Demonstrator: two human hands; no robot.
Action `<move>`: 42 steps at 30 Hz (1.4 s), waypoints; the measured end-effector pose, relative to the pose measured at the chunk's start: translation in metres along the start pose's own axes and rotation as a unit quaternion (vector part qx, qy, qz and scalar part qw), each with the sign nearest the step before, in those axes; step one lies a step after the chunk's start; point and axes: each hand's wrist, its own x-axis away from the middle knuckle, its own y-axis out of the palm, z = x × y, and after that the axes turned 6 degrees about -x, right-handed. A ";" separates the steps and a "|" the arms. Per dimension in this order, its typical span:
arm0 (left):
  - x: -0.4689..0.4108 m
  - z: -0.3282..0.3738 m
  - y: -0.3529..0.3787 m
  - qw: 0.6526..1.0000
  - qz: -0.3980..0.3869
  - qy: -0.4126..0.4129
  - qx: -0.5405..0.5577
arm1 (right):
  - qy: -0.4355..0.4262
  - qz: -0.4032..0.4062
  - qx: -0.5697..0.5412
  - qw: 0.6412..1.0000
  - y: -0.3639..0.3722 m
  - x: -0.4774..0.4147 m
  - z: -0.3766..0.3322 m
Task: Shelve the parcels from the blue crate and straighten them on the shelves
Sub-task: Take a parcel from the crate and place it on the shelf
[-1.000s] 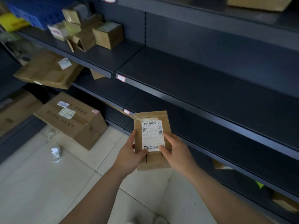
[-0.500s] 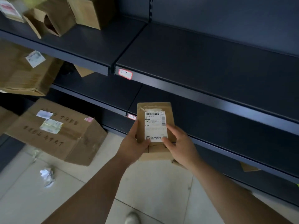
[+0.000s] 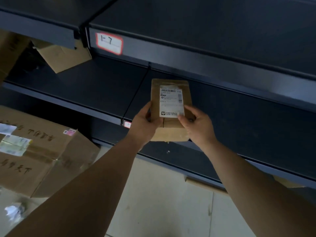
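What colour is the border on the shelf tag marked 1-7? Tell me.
Red, around a white tag; the head view shows it best.

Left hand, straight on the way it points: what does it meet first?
Beyond the parcel it grips, the left hand points into the bay over the middle shelf; that looks free. Depth unclear: the upper shelf lip may catch first.
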 end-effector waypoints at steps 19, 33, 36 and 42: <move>-0.060 -0.002 0.017 0.985 0.071 0.080 -0.138 | 0.005 -0.033 0.060 0.998 -0.005 -0.062 0.017; 0.084 0.074 0.021 0.861 0.033 0.221 -0.457 | -0.021 0.026 0.250 0.968 -0.083 0.092 -0.049; 0.122 0.106 0.031 0.827 -0.001 0.251 -0.502 | -0.017 0.037 0.309 0.950 -0.112 0.139 -0.078; 0.214 0.186 0.074 0.783 -0.069 0.349 -0.510 | 0.023 0.122 0.364 0.923 -0.197 0.246 -0.133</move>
